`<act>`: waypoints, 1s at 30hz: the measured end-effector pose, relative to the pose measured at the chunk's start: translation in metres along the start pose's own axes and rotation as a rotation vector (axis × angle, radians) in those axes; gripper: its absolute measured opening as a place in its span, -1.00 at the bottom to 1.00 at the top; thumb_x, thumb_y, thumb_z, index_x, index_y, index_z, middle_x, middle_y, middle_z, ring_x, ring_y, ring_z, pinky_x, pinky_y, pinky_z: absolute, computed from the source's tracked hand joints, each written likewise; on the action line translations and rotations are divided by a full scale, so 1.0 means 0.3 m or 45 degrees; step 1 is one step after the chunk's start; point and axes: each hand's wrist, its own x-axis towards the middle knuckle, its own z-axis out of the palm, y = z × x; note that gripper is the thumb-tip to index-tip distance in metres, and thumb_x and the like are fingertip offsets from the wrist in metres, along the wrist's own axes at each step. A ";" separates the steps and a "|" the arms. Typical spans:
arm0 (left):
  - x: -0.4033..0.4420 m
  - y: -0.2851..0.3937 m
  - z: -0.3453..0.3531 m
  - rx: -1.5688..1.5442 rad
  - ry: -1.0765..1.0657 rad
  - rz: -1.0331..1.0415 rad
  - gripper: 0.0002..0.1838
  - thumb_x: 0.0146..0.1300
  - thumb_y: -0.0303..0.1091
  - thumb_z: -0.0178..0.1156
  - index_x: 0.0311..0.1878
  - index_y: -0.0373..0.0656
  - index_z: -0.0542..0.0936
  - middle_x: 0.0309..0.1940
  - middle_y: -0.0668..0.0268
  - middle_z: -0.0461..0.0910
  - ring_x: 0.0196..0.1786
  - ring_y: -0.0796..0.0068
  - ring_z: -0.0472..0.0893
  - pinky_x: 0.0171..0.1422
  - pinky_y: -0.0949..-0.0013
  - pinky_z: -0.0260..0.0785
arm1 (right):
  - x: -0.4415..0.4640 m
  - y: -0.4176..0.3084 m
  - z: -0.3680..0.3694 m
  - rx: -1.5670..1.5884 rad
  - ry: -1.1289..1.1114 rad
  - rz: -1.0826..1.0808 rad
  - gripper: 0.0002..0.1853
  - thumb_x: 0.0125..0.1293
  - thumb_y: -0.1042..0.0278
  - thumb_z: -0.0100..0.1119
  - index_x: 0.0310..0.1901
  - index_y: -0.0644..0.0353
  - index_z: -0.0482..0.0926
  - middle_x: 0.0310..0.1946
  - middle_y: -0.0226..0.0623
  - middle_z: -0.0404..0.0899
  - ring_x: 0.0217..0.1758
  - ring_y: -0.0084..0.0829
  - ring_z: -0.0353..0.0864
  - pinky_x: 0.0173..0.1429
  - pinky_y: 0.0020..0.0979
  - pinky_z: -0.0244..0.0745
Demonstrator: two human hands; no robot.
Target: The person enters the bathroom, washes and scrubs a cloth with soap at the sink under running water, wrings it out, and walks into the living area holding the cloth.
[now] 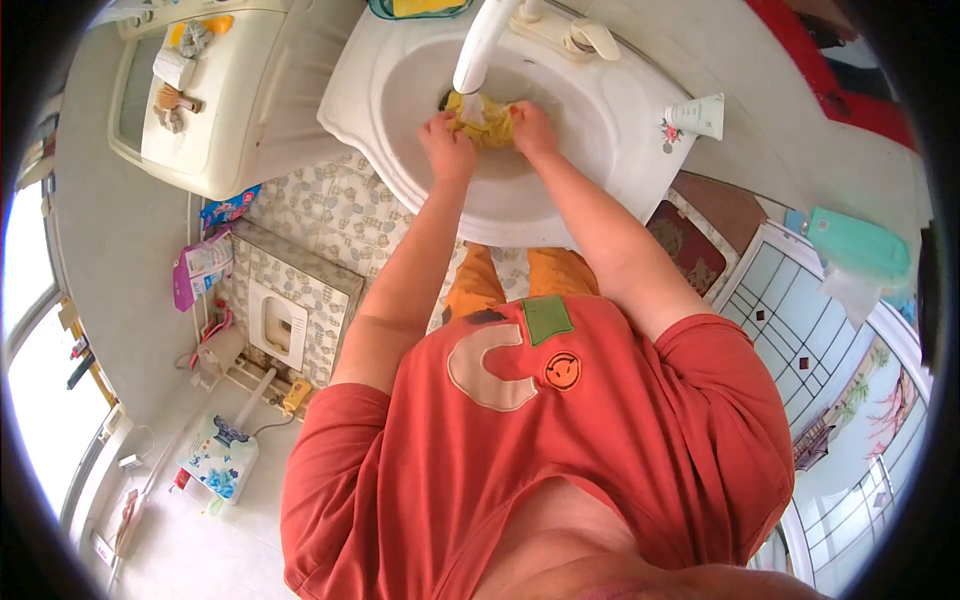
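A yellow cloth (pixel 487 124) is held in the white sink (pixel 400 75), under the spout of the white faucet (pixel 483 45). Water seems to run from the spout onto it, and water lies in the basin. My left hand (pixel 449 146) grips the cloth's left side with bent fingers. On the other side my right hand (pixel 533 131) pinches the cloth's right edge. A small dark patch shows at the cloth's upper left; I cannot make out what it is.
The faucet handle (pixel 592 40) is behind the basin. A white tube (pixel 697 117) stands on the sink's right corner. A teal dish (pixel 420 8) with something yellow sits at the back left. Left of the sink is a washing machine (pixel 250 90) with brushes on top.
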 end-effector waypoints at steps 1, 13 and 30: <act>-0.027 0.059 -0.035 -0.071 0.070 -0.197 -0.58 0.27 -0.38 0.02 0.21 -0.15 0.37 0.23 0.07 0.33 0.15 -0.07 0.41 0.29 0.06 0.26 | 0.000 -0.053 -0.008 0.173 -0.093 0.126 -0.79 0.28 0.23 0.10 -0.17 0.14 0.58 -0.25 -0.10 0.58 -0.23 -0.14 0.59 -0.18 -0.13 0.48; 0.015 0.100 0.047 -1.864 -0.643 -1.047 -0.63 0.45 -0.09 -0.13 0.12 -0.12 0.45 0.07 0.24 0.50 0.04 0.24 0.54 0.09 0.15 0.45 | -0.060 -0.279 -0.117 0.266 0.081 -0.155 -0.72 0.17 0.05 0.16 -0.42 0.12 0.60 -0.40 -0.14 0.60 -0.29 -0.04 0.58 -0.10 -0.09 0.44; 0.101 0.146 -0.143 -1.471 -0.527 -0.922 -0.49 0.44 -0.19 -0.10 0.40 -0.09 0.16 0.24 0.13 0.35 0.11 0.22 0.52 0.12 0.17 0.44 | 0.066 -0.110 -0.086 0.876 0.089 -0.088 -0.69 0.30 0.06 0.11 -0.13 0.10 0.64 -0.19 -0.16 0.65 -0.06 -0.21 0.61 0.00 -0.22 0.46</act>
